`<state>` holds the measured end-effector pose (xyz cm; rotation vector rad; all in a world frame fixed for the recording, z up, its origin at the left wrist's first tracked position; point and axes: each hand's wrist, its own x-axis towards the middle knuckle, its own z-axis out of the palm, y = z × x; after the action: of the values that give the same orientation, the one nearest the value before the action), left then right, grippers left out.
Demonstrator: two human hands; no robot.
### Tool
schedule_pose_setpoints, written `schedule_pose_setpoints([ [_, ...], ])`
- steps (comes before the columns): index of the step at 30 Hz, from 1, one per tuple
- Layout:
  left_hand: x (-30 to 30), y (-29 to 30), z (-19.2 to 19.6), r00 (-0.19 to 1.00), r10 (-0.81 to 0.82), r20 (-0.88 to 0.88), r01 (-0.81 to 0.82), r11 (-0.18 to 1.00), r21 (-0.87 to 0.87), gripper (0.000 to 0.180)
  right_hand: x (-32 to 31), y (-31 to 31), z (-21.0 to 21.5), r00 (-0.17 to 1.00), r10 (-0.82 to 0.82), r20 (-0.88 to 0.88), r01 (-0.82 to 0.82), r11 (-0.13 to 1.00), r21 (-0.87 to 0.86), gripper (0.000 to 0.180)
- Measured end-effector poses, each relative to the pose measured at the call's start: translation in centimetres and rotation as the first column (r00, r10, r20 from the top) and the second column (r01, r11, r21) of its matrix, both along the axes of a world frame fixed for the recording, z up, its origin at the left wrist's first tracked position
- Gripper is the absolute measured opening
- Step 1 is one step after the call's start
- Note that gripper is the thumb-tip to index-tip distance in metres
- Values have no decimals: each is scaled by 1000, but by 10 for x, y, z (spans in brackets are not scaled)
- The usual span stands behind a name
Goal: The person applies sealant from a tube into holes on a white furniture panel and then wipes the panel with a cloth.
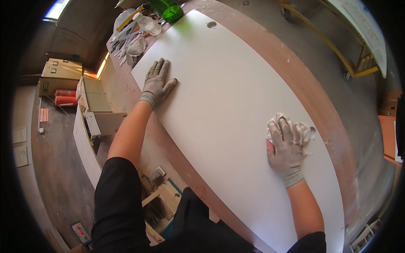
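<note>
A large white panel [219,101] lies flat on a brownish workbench [303,69], which shows along both long sides. The panel has a round hole [211,25] at its far end and a second round hole [312,132] close to its right edge. Gloved in grey, my left hand [157,83] rests flat near the panel's left edge, fingers spread, holding nothing. My right hand [287,147], in a matching glove, presses a crumpled white cloth [276,121] onto the panel beside the second hole. Part of the cloth is hidden beneath that hand.
Clutter sits at the bench's far left: a green bottle [172,13], a clear plastic bottle [147,24] and several tools. Red fire extinguishers [66,97] stand by the left wall. A yellow wheeled cart [337,50] occupies the far right. An open wooden box [166,198] is below the bench's near edge.
</note>
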<state>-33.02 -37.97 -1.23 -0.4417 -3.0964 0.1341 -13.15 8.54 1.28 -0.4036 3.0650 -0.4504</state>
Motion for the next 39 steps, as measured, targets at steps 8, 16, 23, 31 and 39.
schedule_pose_setpoints([
  [8,-139,-71,25,849,-467,248,490,871,-41,98,-216,-151,-18,988,-101,-117,90,991,-99,42],
  [16,-184,-98,19,730,-662,169,570,727,383,74,-345,-245,-17,980,-21,-198,-10,988,-155,34],
  [23,-191,-93,23,856,-485,177,378,823,424,68,-423,-292,-24,957,-135,-256,103,986,-131,31],
  [31,-199,-91,24,853,-478,208,344,816,466,69,-469,-298,-18,990,3,-144,-21,992,-126,33],
  [39,-199,-87,28,863,-445,238,287,821,494,67,-527,-285,19,964,264,15,-261,942,211,27],
])
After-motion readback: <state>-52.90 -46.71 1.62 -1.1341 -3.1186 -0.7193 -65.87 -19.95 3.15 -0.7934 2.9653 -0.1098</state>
